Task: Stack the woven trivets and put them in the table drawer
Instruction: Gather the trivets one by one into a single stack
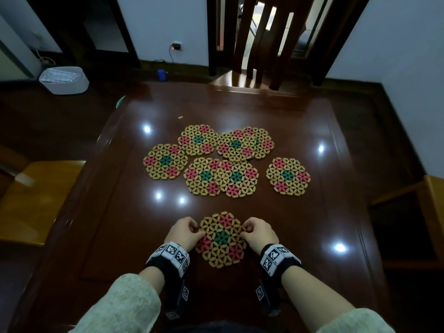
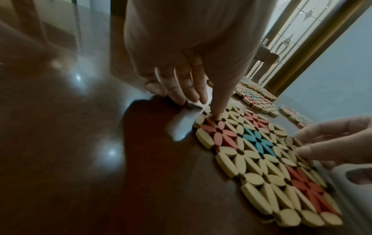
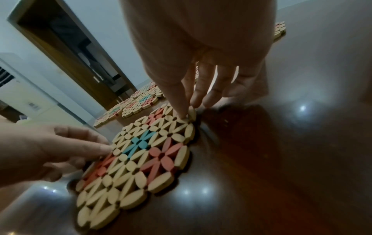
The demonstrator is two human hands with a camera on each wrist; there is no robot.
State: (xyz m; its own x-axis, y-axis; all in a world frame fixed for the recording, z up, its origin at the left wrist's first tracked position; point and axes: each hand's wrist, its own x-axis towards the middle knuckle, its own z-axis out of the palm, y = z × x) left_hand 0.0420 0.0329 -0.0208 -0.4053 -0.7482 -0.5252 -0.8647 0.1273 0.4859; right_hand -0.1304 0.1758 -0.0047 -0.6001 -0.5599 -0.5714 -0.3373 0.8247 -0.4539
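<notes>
Six loose trivets [image 1: 236, 177] beyond the held trivet [image 1: 221, 239]; chair [image 1: 262, 44] behind.

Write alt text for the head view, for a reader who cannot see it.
Both hands, left and right, pinch opposite edges of one woven trivet lying on the near part of a dark glossy table. Seven more trivets lie scattered farther back, some overlapping.

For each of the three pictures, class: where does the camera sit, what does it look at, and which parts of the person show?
Head: looks down at the table; both forearms, left hand, right hand.
Left wrist: along the left hand to the near trivet.
Right wrist: along the right hand to it.
All three views share the near trivet, pinched by both hands.
</notes>
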